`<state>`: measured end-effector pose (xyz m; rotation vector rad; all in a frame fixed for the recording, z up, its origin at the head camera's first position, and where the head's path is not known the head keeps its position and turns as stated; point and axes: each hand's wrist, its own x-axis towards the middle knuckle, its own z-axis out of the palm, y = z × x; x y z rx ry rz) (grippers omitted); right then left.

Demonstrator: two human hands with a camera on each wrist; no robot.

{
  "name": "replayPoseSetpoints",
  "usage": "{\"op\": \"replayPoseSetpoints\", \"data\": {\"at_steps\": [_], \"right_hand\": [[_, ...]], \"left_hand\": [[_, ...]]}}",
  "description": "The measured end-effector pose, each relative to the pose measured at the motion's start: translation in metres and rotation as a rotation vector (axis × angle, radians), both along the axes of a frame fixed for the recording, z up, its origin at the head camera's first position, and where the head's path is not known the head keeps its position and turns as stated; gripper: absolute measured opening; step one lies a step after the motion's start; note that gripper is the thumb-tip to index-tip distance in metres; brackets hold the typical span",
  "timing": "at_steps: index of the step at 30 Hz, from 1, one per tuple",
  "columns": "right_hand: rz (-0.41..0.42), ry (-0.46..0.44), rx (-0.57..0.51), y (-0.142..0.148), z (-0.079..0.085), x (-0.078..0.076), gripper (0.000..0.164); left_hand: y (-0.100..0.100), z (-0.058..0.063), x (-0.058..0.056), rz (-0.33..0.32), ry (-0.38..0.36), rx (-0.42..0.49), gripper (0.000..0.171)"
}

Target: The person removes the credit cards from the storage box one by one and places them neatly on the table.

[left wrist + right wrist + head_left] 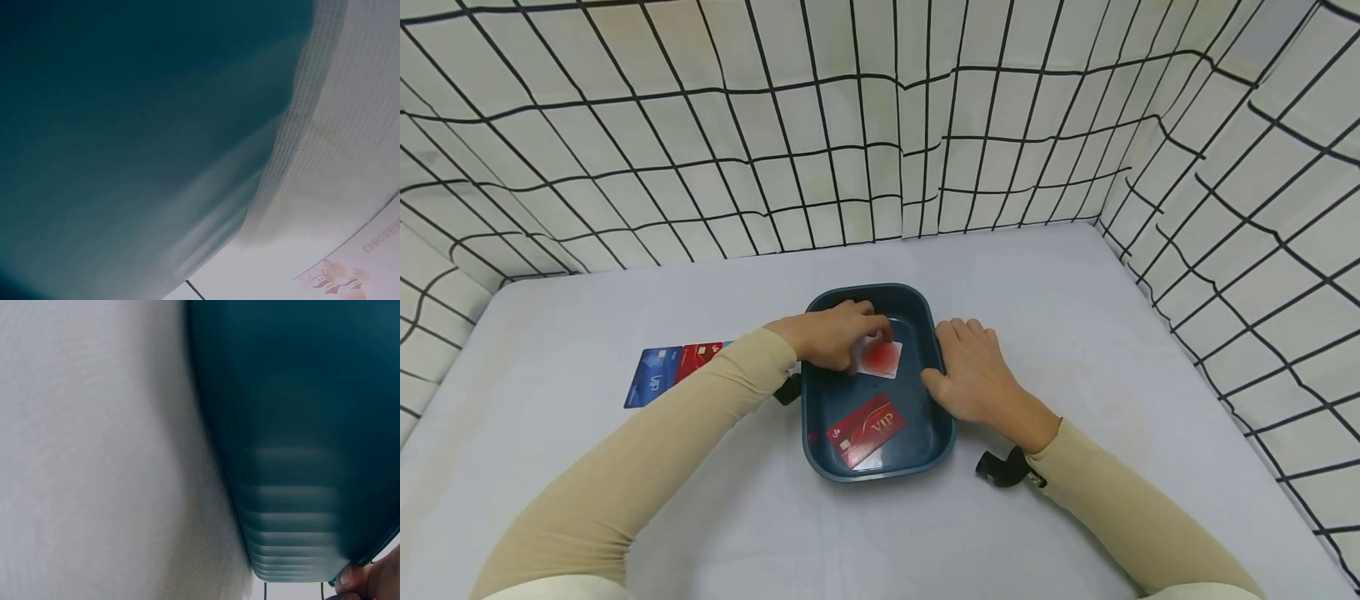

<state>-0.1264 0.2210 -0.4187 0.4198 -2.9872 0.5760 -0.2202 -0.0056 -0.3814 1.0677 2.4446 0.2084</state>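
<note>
A dark teal tray (816,417) stands on the white-covered table. My left hand (835,333) reaches over its left rim, curled fingers gripping a small white card with a red round blot (880,357) by its edges. Whether that card is lifted off the tray floor, I cannot tell. My right hand (973,371) holds the tray's right rim, the thumb over the edge. Below the white card, a red VIP card (867,429) lies in the tray. Tray wall fills much of the left wrist view; in the right wrist view fingertips (353,578) are at the rim.
Left of the tray lie a blue VIP card (655,377) and a red card (696,358), partly behind my left sleeve. A pale printed card (350,275) shows in the left wrist view. Black wire grid (850,150) with white sheeting borders the table (1037,292).
</note>
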Motion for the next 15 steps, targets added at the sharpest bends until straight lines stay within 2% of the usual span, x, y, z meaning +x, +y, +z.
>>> {"op": "replayPoseSetpoints", "data": {"at_steps": [8,15], "right_hand": [[-0.002,0.003,-0.004,0.0003,0.0006,0.0,0.027],[-0.001,-0.004,-0.001,0.0002,0.0008,-0.0002,0.028]], "left_hand": [[-0.0024,0.0027,0.0014,-0.015,0.02,0.029,0.063],[-0.0069,-0.0002,0.0039,-0.051,0.062,0.105,0.061]]}}
